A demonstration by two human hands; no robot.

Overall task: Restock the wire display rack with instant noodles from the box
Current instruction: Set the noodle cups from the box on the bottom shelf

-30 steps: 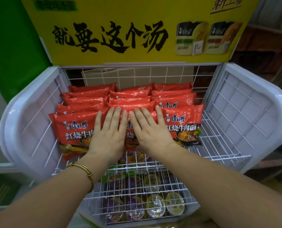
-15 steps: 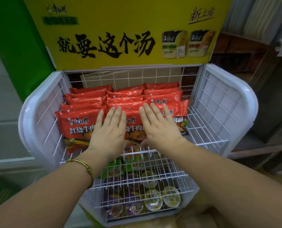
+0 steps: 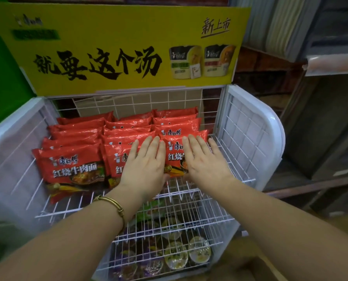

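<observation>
Red instant noodle packets (image 3: 73, 169) lie in three overlapping rows on the top shelf of the white wire display rack (image 3: 248, 134). My left hand (image 3: 144, 167) lies flat with straight fingers across the front middle packet and the edge of the front right packet (image 3: 175, 153). My right hand (image 3: 205, 163) presses flat on that right packet, fingers straight and pointing toward the back. A gold bangle sits on my left wrist. The box is not in view.
A yellow sign (image 3: 116, 49) with black characters stands above the rack's back. The lower shelf holds noodle bowls (image 3: 199, 250) and purple packs. A green wall (image 3: 1, 78) is at left, dark wooden shelving (image 3: 321, 138) at right.
Both hands have shifted right, from the middle front packet onto the right front packet, staying flat. The view has pulled back and tilted up.
</observation>
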